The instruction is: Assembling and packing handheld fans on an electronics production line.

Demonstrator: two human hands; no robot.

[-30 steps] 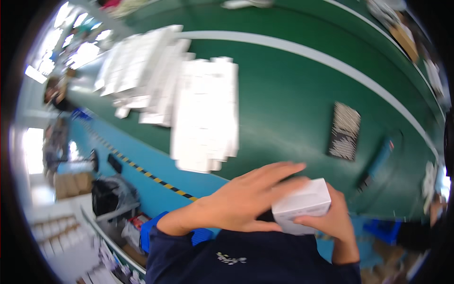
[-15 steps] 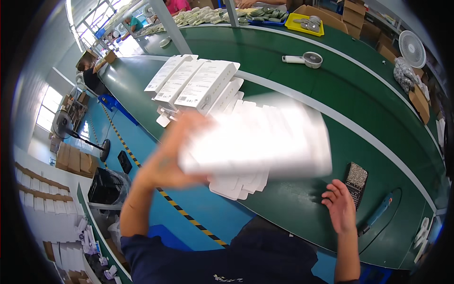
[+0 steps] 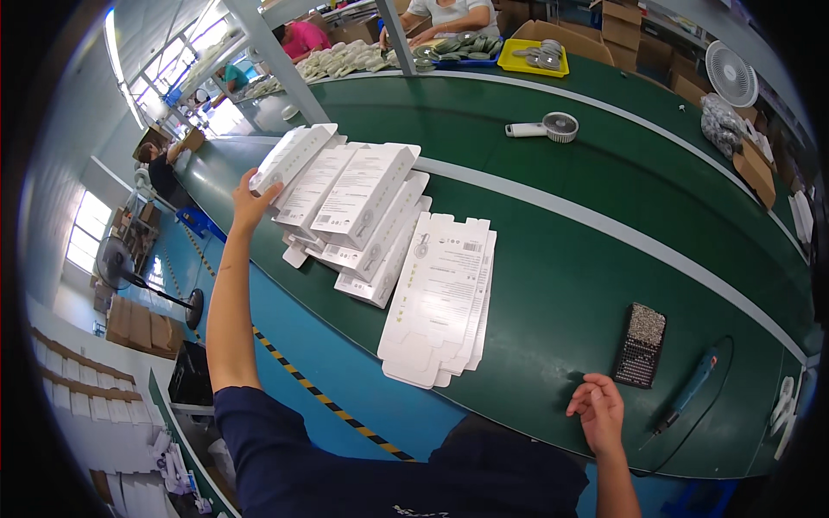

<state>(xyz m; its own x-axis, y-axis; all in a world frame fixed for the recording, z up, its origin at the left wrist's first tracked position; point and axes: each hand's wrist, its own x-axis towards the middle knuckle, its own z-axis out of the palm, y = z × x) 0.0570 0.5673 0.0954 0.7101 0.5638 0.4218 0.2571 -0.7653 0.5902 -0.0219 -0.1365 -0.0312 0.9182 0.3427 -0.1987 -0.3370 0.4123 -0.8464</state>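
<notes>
Left hand: at the upper left of the frame, thumb and fingers clamped on the near end of a white box, one to each side.
White box: upper left, the leftmost of the made-up boxes, lying beside the others.
Right hand: lower right, over the table edge, holding nothing; fingers loosely curled and close together.
Box pile: left of centre, made-up white boxes lying side by side and on top of one another, printed faces up.
Flat cartons: centre, a loose stack of unfolded white card, just right of the pile, its lower end near the table edge.
Table: smooth dark green, running from upper left to lower right, crossed lengthwise by a pale strip.
On its right side: a dark tray of small metal pieces, and beside it a blue electric screwdriver with a black cord.
Beyond the strip: a white hand fan at upper centre; a yellow tray of grey parts near the top.
Floor: blue, with black-and-yellow tape.
Room: a bright window and standing fan at left, brown cartons below them, co-workers seated along the top.
</notes>
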